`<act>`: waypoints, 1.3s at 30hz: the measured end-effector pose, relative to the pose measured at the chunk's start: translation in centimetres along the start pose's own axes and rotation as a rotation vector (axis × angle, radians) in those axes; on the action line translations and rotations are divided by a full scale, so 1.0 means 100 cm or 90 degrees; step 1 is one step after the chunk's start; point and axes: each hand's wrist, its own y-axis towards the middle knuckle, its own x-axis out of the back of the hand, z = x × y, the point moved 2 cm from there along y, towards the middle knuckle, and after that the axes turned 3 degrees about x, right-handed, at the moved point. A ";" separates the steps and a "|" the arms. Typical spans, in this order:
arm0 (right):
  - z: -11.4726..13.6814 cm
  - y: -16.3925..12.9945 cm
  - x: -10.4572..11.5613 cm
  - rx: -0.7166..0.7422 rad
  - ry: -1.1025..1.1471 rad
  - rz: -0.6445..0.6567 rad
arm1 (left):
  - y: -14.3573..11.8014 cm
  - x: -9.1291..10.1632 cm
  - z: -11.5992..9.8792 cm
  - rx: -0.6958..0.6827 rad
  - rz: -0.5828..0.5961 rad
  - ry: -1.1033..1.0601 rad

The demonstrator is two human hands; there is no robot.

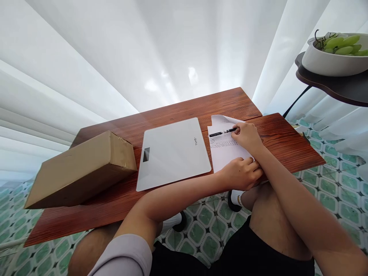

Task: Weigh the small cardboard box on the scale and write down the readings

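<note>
A brown cardboard box (83, 168) lay at the left of the wooden table (184, 107), just beside a flat white scale (172, 153). Further right, the left hand (241, 173) pressed loosely curled on the near edge of a printed sheet (222, 151) — its rows of small print too fine to read. The right hand (246, 136) pinched a black pen (222, 132) lying crosswise over the sheet. Far right, a bowl of green grapes (336, 51) — cut off by the frame — sat on a dark shelf (339, 86).
</note>
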 end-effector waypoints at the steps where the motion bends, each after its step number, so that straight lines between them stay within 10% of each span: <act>1: 0.000 0.001 -0.001 -0.001 -0.002 0.000 | 0.000 0.000 0.000 0.000 -0.001 0.002; 17: 0.038 -0.012 0.000 0.141 0.073 -0.123 | -0.009 0.016 -0.002 -0.144 -0.002 0.120; 30: 0.064 -0.024 -0.014 0.235 0.023 -0.103 | -0.067 0.098 0.000 -0.373 -0.150 0.209; 39: 0.087 -0.038 -0.026 0.321 -0.015 -0.087 | -0.123 0.145 -0.001 -0.275 -0.228 0.370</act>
